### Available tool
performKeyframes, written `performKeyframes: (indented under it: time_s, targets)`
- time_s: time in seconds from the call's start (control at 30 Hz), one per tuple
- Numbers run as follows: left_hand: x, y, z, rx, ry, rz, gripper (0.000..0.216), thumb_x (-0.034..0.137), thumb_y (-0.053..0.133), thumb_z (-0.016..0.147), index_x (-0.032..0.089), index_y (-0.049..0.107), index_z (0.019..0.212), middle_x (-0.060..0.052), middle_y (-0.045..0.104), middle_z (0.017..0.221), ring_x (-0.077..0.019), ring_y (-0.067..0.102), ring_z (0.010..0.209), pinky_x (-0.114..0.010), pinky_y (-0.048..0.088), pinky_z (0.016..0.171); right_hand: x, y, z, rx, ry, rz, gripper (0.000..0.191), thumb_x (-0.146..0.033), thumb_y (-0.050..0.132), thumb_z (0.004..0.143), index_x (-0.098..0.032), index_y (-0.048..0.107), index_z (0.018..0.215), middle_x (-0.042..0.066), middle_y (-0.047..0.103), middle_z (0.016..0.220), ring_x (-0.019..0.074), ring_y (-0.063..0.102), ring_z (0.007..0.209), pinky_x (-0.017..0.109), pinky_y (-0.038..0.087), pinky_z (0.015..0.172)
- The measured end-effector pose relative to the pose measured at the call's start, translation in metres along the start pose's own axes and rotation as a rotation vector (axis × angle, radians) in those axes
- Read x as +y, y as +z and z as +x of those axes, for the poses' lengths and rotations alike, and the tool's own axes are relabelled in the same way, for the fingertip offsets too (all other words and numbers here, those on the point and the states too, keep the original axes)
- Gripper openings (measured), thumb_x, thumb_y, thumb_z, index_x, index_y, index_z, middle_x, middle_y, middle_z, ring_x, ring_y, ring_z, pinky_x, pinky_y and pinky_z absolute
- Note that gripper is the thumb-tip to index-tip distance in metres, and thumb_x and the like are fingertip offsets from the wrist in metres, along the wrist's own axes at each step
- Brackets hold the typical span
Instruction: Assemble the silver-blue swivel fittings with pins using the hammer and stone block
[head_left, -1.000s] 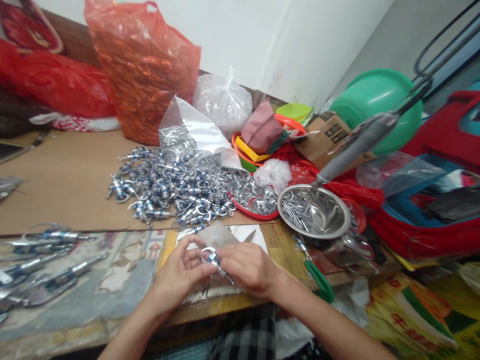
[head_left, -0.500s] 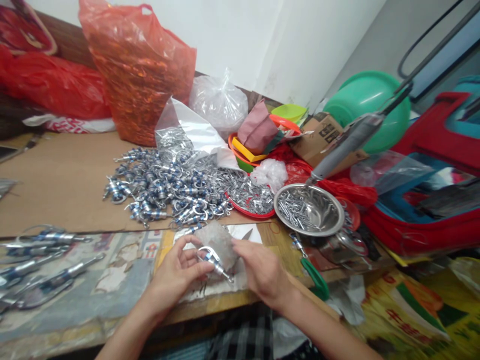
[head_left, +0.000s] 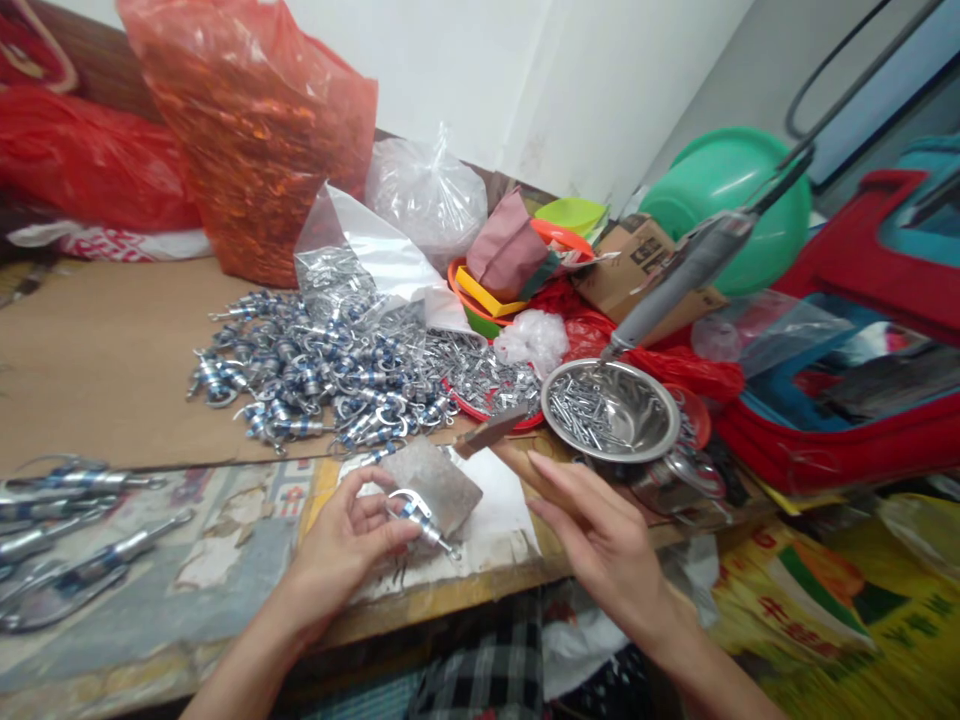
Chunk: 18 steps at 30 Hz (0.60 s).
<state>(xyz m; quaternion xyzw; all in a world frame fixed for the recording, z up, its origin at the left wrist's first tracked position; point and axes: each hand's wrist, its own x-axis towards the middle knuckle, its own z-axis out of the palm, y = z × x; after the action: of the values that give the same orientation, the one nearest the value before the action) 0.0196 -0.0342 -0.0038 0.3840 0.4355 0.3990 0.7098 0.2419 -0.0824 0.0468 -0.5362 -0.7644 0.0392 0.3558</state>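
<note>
The surface [head_left: 97,370], part cardboard and part worn patterned sheet, carries a tall orange-red bag [head_left: 255,130] at the back wall and a green basin [head_left: 720,190] far right. Mid-surface lies a pile [head_left: 315,370] of silver clasps with blue bands, and to its right a steel bowl [head_left: 646,425] holds small metal pins. Near the front edge a grey block [head_left: 442,478] sits on white paper. The left hand [head_left: 337,550] is closed on one clasp [head_left: 416,515], thumb and fingers pinching its body and pressing it against the block's near side. This clasp is a curved silver hook on a short barrel with blue rings and a thin pin at its right end. The right hand [head_left: 600,530], well apart from the left, grips the wooden handle of a small hammer [head_left: 491,432], whose head is above the block's far corner.
</note>
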Motion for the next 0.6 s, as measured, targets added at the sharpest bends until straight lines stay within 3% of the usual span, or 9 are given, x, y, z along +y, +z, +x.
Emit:
performKeyframes:
  time_s: [0.07,0.2,0.33,0.43,0.5,0.6]
  targets:
    - [0.0,0.001,0.0,0.014,0.0,-0.007,0.044,0.017,0.072,0.057,0.023,0.041,0.087,0.004,0.066,0.07,-0.0143,0.064,0.064,-0.024,0.047,0.06,-0.01,0.001,0.002,-0.008,-0.12,-0.019,0.052,-0.009,0.044,0.081,-0.032,0.037,0.127,0.004,0.058,0.106,0.0169,0.057,0.092,0.029,0.047,0.078]
    - [-0.001,0.0,0.001,0.017,0.002,-0.017,0.044,0.016,0.073,0.055,0.023,0.041,0.085,0.005,0.066,0.067,-0.0136,0.064,0.062,-0.024,0.047,0.06,-0.012,0.011,-0.005,-0.292,-0.124,-0.184,0.052,-0.006,0.038,0.08,-0.028,0.039,0.127,0.004,0.063,0.087,0.0158,0.059,0.071,0.026,0.05,0.06]
    - [0.0,-0.002,0.001,0.045,-0.005,0.003,0.046,0.016,0.074,0.053,0.023,0.041,0.084,0.005,0.067,0.067,-0.0131,0.064,0.062,-0.022,0.047,0.059,-0.012,0.017,-0.012,-0.17,-0.128,-0.185,0.053,-0.005,0.036,0.08,-0.028,0.039,0.127,0.005,0.061,0.097,0.0171,0.059,0.083,0.028,0.049,0.068]
    - [-0.001,0.002,0.002,0.04,-0.001,-0.002,0.047,0.017,0.074,0.053,0.023,0.041,0.085,0.006,0.066,0.066,-0.0125,0.064,0.061,-0.022,0.047,0.059,-0.016,0.02,-0.015,-0.244,-0.114,-0.186,0.051,-0.006,0.036,0.081,-0.028,0.041,0.127,0.005,0.062,0.093,0.0178,0.059,0.079,0.028,0.05,0.065]
    - [0.0,0.006,0.001,0.03,-0.008,-0.009,0.047,0.018,0.075,0.053,0.023,0.04,0.085,0.005,0.066,0.066,-0.0135,0.064,0.061,-0.024,0.048,0.059,-0.014,0.024,-0.015,-0.287,-0.054,-0.168,0.049,-0.008,0.037,0.082,-0.029,0.041,0.126,0.004,0.063,0.092,0.0173,0.06,0.077,0.028,0.05,0.066]
    - [0.01,0.0,-0.006,0.071,0.017,0.022,0.047,0.021,0.076,0.052,0.022,0.042,0.085,0.003,0.066,0.068,-0.016,0.065,0.063,-0.026,0.049,0.06,0.007,0.027,-0.013,-0.182,0.123,-0.064,0.042,-0.017,0.042,0.083,-0.026,0.045,0.123,0.005,0.062,0.1,0.0174,0.06,0.085,0.029,0.05,0.074]
